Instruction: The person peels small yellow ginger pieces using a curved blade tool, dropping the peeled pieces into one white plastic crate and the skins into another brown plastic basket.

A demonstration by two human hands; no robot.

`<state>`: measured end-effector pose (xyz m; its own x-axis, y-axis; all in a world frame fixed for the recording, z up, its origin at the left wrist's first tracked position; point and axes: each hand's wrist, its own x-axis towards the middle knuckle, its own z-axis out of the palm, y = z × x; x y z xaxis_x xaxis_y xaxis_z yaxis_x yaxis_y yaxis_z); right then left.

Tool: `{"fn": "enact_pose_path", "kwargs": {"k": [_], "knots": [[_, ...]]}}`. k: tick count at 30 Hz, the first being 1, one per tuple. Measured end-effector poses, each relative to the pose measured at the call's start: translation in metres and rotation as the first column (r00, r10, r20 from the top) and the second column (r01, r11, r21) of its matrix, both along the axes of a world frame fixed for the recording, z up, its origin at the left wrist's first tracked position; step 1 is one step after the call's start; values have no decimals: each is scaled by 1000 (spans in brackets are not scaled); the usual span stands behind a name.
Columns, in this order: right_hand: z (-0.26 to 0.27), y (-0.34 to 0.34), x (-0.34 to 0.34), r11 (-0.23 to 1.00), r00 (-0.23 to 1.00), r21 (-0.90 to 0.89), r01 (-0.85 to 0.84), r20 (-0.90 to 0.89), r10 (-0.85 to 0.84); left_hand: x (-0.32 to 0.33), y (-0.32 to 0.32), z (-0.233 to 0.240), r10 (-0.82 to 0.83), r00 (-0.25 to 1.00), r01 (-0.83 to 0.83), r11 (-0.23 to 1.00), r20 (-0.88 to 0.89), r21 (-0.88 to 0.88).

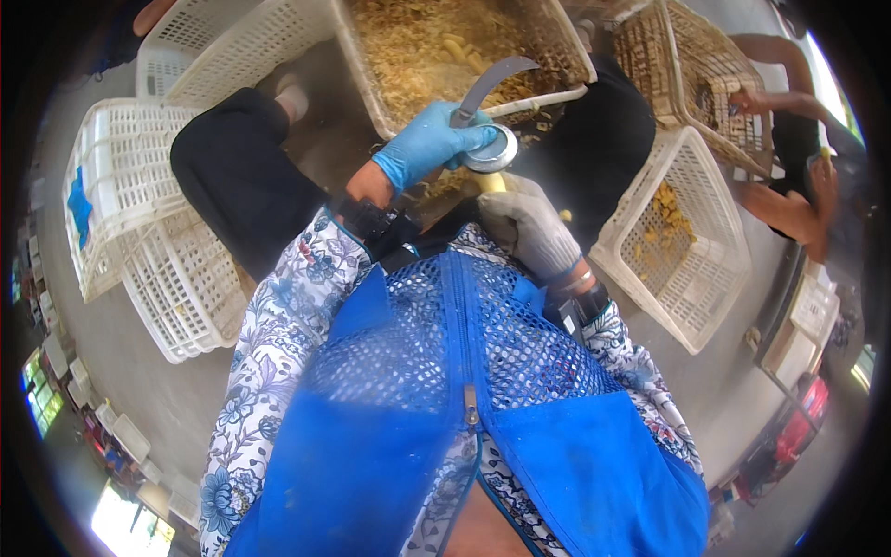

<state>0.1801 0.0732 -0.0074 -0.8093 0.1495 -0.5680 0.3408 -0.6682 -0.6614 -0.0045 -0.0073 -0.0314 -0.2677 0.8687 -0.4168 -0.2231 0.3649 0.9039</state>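
My left hand, in a blue rubber glove, grips a curved, hooked knife with its blade pointing up and away from me. At the same hand's thumb is a round, pale-rimmed thing that looks metallic; its kind is unclear. Just below it, my right hand, in a white knit glove, holds a pale yellow, peeled-looking piece of produce. The piece's upper end lies close under the round thing, and its lower part is hidden by the glove. Both hands are above my lap, between my knees.
Beyond my hands stands a plastic crate with yellowish shavings and several yellow pieces. White crates stand at left. At right, another crate holds yellow bits, near a dirty crate and another person's hand.
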Motion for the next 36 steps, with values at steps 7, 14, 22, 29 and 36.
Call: {"fn": "enact_pose_path", "kwargs": {"k": [7, 14, 22, 29, 36], "knots": [[-9, -7, -1, 928, 999, 372, -18, -19, 27, 9, 3, -3, 65, 997, -60, 992, 42, -108], [-14, 5, -4, 244, 969, 944, -220, 183, 169, 12, 9, 0, 139, 990, -137, 981, 4, -137], [5, 5, -11, 992, 999, 117, 49, -12, -48, 3, 0, 13, 210, 950, -194, 977, -231, 89], [0, 7, -7, 965, 997, 261, 18, 62, -35, -34, 7, -36, 147, 936, -118, 987, -320, 110], [34, 19, -18, 983, 998, 170, 68, 1, -69, -33, 19, 20, 148, 968, -114, 978, -201, 173]]}}
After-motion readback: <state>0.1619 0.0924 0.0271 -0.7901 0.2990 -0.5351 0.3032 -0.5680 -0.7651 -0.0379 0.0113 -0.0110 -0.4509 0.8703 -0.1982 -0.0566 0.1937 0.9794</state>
